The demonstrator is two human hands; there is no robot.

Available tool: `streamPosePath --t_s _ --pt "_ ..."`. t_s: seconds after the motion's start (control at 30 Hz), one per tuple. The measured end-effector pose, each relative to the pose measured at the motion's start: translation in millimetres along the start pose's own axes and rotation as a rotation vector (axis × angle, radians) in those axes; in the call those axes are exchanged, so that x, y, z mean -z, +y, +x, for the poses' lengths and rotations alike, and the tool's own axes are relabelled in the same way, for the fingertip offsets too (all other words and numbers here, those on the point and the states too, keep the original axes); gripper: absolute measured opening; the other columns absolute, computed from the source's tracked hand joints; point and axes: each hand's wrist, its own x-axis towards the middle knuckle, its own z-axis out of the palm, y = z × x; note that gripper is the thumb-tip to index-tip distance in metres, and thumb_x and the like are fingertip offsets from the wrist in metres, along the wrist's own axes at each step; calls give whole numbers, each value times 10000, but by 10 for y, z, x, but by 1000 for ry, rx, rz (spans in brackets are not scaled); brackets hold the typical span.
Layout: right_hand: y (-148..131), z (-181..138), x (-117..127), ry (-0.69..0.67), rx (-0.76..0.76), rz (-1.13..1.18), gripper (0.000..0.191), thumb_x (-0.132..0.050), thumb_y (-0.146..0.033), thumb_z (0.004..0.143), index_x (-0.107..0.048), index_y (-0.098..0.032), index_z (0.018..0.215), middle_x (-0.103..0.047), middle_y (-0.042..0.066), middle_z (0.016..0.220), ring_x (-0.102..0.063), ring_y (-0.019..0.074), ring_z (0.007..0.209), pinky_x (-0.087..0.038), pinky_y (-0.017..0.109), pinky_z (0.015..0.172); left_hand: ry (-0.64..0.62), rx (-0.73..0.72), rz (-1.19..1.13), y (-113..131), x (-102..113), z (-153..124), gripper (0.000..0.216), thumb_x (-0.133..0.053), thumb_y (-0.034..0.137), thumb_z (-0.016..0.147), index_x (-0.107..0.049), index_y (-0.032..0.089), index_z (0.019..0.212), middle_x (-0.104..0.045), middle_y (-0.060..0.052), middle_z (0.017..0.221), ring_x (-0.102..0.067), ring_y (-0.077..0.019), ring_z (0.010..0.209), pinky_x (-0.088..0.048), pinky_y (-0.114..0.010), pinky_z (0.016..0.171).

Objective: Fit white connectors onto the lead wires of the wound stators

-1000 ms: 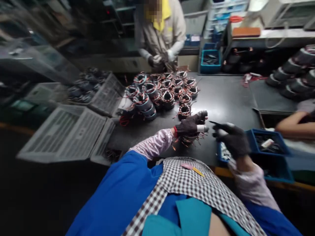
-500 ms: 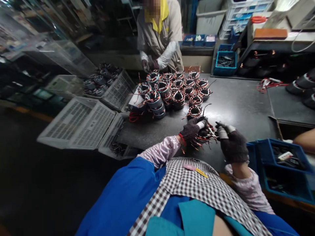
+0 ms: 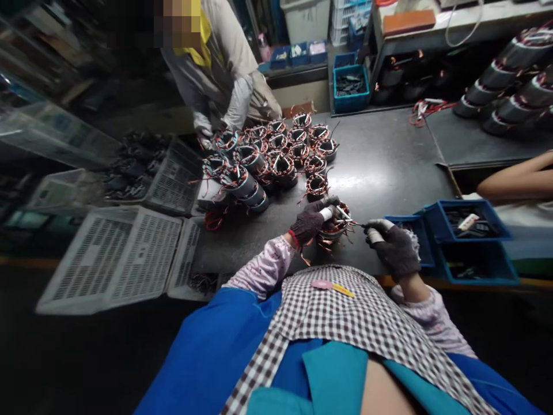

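Note:
A motor stator [image 3: 332,230] with copper windings and loose lead wires stands near the bench's front edge. My left hand [image 3: 311,220], in a dark glove with white-wrapped fingertips, is closed at the stator's upper left rim, gripping its wires. On the other side my right hand [image 3: 392,245], gloved the same way, pinches the dark end of a thin lead wire [image 3: 356,223] that runs out from the stator. What exactly lies between the right fingertips is too small to make out. Just behind stands another stator [image 3: 317,185].
Several more stators [image 3: 283,164] crowd the bench [image 3: 380,155], some stacked. Blue bins [image 3: 475,233] with dark parts sit at right, near another person's arm [image 3: 514,178]. White crates [image 3: 108,253] stand at left. Across the bench a co-worker [image 3: 233,75] handles stators.
The view has swung to the right, so the bench appears further left. My right hand has drawn slightly away from the stator, and the wire now stretches between them. My left hand stays on the stator.

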Motion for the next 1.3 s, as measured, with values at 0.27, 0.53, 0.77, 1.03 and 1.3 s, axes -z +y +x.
streamPosePath --t_s 0.27,0.53,0.77,1.03,1.3 --pt "-81 43 -113 -142 -195 366 550 -813 -676 772 -765 -184 1013 -793 88 868 -694 185 612 -577 307 535 -27 -61 -72 -90 -11 24 353 -981 342 710 -806 173 966 -836 -64 958 -758 -175 816 -632 -339 805" --pt "12 -43 -9 82 101 -57 428 -685 -618 919 -815 -227 1036 -831 164 1111 -783 357 1066 -631 562 1029 0 -5 -194 -141 39 37 426 -992 272 637 -778 171 991 -829 -66 989 -776 -199 861 -647 -348 822" --pt "133 -12 -103 58 102 -126 477 -609 -682 951 -801 -255 1041 -831 146 1065 -782 330 1010 -635 535 988 -33 -19 -130 -153 34 47 436 -1004 342 662 -783 164 993 -841 -85 1019 -785 -217 888 -643 -377 850" --pt "47 -61 -198 33 -169 294 579 -779 -757 828 -767 -213 1025 -800 76 851 -731 218 652 -628 358 631 -24 -35 -26 -150 43 53 432 -995 378 685 -780 165 993 -830 -80 1019 -761 -198 864 -626 -374 851" --pt "-38 -87 -294 59 -130 182 528 -726 -729 887 -762 -224 1039 -807 82 893 -761 240 750 -655 398 742 -36 -48 2 -160 53 59 395 -980 374 718 -767 159 971 -819 -69 981 -747 -188 851 -618 -365 842"
